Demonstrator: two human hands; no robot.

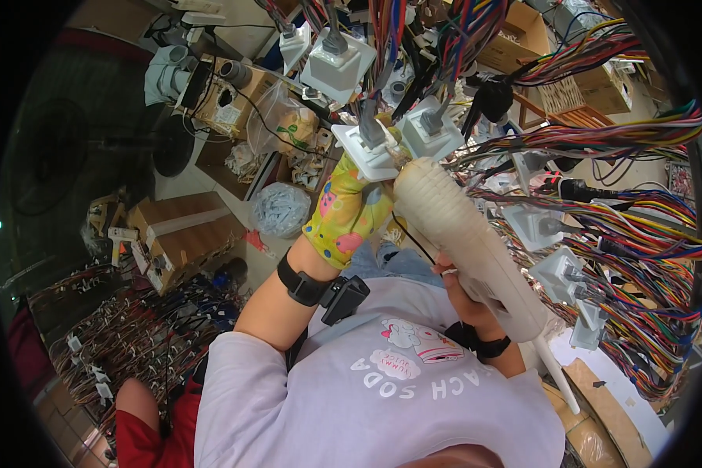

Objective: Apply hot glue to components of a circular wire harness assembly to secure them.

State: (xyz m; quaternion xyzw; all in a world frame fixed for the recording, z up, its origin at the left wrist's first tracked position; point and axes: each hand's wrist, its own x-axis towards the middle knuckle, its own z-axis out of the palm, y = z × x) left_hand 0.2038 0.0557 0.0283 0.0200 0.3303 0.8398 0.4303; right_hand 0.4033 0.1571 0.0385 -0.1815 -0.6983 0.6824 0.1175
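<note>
My left hand (351,204), in a yellow patterned glove, is closed under a white square plastic housing (366,153) and holds it from below. Dark grey cable runs up out of that housing. A big off-white hot glue gun (469,242) is in my right hand (451,274), its fingers wrapped round the handle and partly hidden behind the body. The gun's nozzle end lies close beside the held housing; whether it touches cannot be made out. From the gun's back sticks a pale glue stick (558,376). A second white housing (429,132) hangs just right of the held one.
More white housings (338,66) hang above on cables, others (558,273) at the right on thick bundles of coloured wires (647,234). At the left are a cardboard box (187,234), a bag-lined bin (281,209) and a heap of wires (132,327). A red sleeve (152,441) shows lower left.
</note>
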